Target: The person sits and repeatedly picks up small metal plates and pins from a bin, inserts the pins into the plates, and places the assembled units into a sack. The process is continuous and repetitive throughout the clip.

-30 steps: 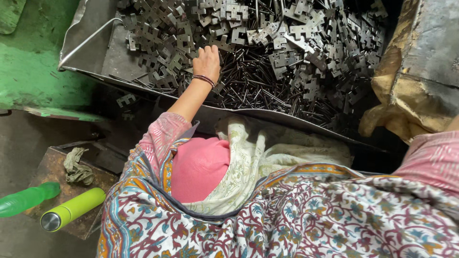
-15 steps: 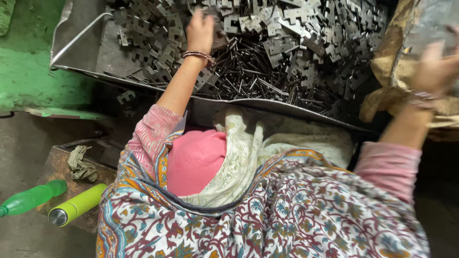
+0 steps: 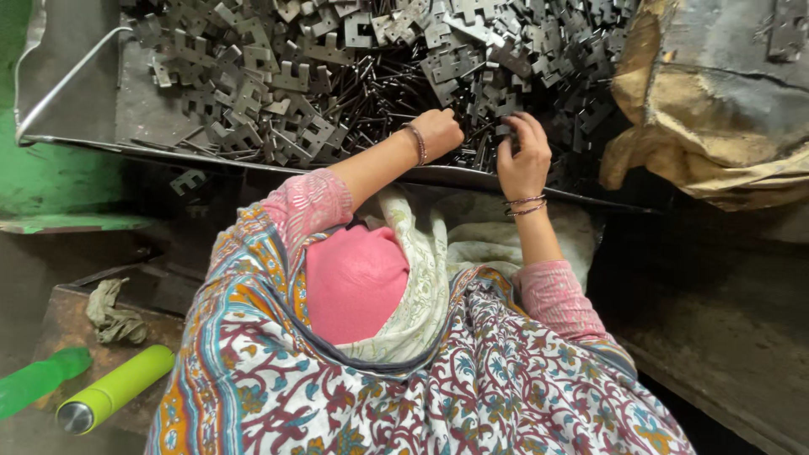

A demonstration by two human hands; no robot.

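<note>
A metal tray [image 3: 76,93] holds a heap of flat grey stamped metal pieces [image 3: 278,76] and thin dark rods [image 3: 371,93]. My left hand [image 3: 438,131], a bangle on its wrist, is curled into the heap near the tray's front edge, its fingers closed around rods. My right hand [image 3: 522,156], also with bangles, is close beside it, fingertips pinching a stamped piece [image 3: 506,126] in the pile. Both arms, in pink sleeves, reach out over my patterned garment [image 3: 421,388].
A worn yellow-brown sack [image 3: 708,126] rests at the tray's right. Lower left stand a lime-green flask [image 3: 114,389], a green bottle [image 3: 38,381] and a crumpled rag [image 3: 109,312] on a rusty box. A green surface [image 3: 50,177] lies at the left.
My left hand has drawn back from the far part of the heap toward the front edge. My right hand has come from the sack at the right into the pile beside it.
</note>
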